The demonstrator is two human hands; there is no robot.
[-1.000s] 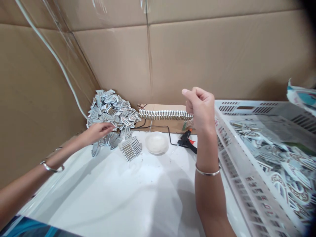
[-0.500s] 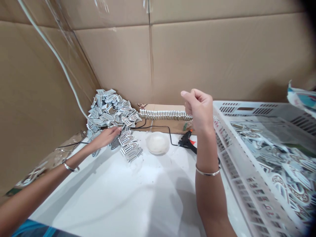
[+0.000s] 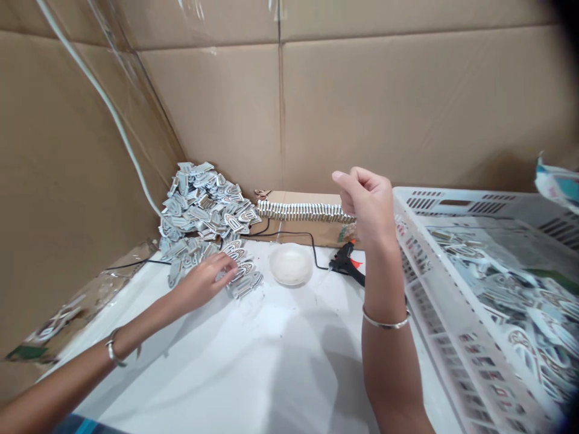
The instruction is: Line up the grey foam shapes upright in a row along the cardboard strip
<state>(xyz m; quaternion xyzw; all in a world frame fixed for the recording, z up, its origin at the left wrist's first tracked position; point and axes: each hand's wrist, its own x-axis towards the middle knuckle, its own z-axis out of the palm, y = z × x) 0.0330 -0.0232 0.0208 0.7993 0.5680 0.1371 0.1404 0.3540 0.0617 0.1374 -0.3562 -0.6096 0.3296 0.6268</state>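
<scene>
My left hand [image 3: 208, 278] reaches out low over the white table [image 3: 253, 361], fingers spread on a small fan of silver-white cut-out pieces [image 3: 244, 276]. Behind it a big heap of the same pieces [image 3: 203, 202] lies against the cardboard wall. My right hand [image 3: 367, 202] is raised above the table with the fingers curled and thumb pressed to forefinger; whatever it pinches is too small to make out. A bangle sits on each wrist.
A white bowl [image 3: 290, 264] and a black glue gun [image 3: 346, 262] with its cord lie mid-table. A row of upright pieces [image 3: 302, 211] stands on a cardboard strip. A white plastic crate [image 3: 452, 313] full of pieces fills the right. Cardboard walls enclose the back and left.
My left hand has drawn back from the big heap toward me, and the small upright stack it touched is now spread flat. My right hand has barely moved.
</scene>
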